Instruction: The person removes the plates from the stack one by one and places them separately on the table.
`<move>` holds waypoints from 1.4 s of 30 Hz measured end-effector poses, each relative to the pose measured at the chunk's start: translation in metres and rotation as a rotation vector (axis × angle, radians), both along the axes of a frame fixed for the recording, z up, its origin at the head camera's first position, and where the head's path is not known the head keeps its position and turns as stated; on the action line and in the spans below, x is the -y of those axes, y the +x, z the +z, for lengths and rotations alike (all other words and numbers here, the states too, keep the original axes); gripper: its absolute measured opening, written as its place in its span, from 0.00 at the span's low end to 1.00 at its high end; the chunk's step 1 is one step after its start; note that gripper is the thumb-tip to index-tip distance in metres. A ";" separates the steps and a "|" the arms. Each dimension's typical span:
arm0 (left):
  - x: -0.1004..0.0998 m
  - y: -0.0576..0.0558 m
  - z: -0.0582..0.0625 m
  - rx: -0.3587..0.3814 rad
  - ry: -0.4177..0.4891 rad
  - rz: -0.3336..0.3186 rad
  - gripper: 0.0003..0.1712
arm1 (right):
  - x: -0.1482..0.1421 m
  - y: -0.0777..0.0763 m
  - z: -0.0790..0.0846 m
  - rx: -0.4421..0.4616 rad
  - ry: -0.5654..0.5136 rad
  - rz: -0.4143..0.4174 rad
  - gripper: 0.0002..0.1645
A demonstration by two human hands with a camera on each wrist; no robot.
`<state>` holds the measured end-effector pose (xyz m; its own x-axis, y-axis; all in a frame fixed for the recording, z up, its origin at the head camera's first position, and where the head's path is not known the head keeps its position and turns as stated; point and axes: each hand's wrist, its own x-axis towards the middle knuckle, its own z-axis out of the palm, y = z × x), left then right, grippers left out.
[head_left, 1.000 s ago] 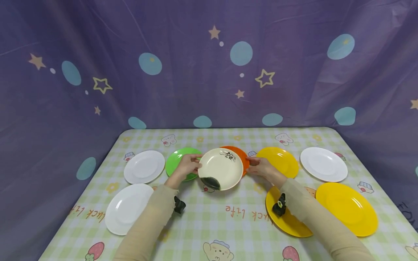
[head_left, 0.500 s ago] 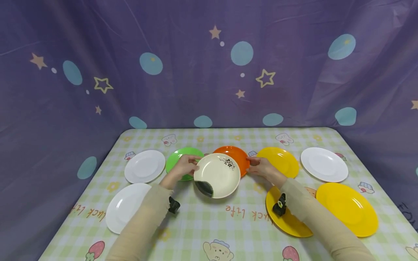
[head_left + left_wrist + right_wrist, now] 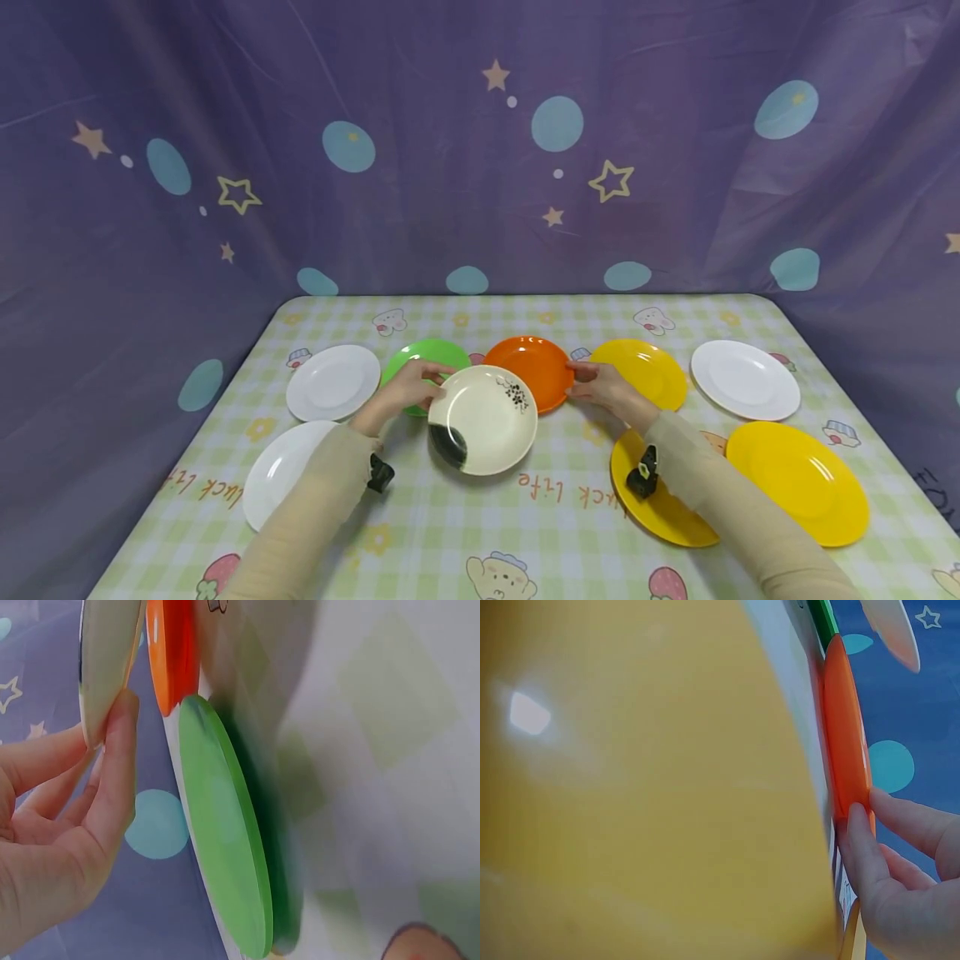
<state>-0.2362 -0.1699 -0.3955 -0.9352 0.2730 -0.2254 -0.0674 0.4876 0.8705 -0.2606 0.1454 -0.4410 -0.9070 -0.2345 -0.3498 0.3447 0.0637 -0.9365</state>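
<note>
My left hand pinches the left rim of a cream plate that has a dark green patch and a floral sprig. The left wrist view shows thumb and fingers on the edge of this cream plate, held above the table. At the right edge of an orange plate, my right hand pinches its rim between thumb and fingers, as the right wrist view shows on the orange plate. Behind the left hand lies a green plate, partly covered by that hand.
White plates lie at the left and far right; another white plate is partly under the left sleeve. Yellow plates sit at the right: a back one, a front one and one below the right forearm. A purple curtain hangs behind.
My left hand has moved left and toward me with the cream plate, uncovering most of the orange plate. The right hand has stayed at the orange plate's edge.
</note>
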 end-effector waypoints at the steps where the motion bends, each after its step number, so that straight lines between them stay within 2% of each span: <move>1: 0.002 0.000 0.000 0.001 -0.007 -0.007 0.25 | 0.000 0.000 0.000 0.000 0.000 0.002 0.33; 8: 0.012 0.005 0.004 -0.011 -0.039 -0.041 0.24 | 0.000 -0.001 -0.001 0.013 -0.005 0.008 0.33; 13: 0.020 0.008 0.006 0.001 -0.019 -0.065 0.25 | 0.000 -0.001 -0.001 0.021 0.002 0.002 0.33; 18: 0.029 0.007 0.003 0.008 -0.044 -0.093 0.24 | 0.000 -0.001 -0.001 0.022 0.022 -0.007 0.34; 27: 0.041 0.007 0.000 -0.038 -0.089 -0.163 0.23 | 0.001 -0.001 0.002 0.035 0.043 -0.005 0.34; 35: 0.050 0.012 0.000 -0.009 -0.096 -0.183 0.23 | 0.001 -0.001 0.003 0.032 0.049 -0.010 0.34; 42: 0.057 0.014 -0.004 -0.008 -0.068 -0.216 0.23 | 0.002 -0.001 0.003 0.033 0.054 -0.010 0.34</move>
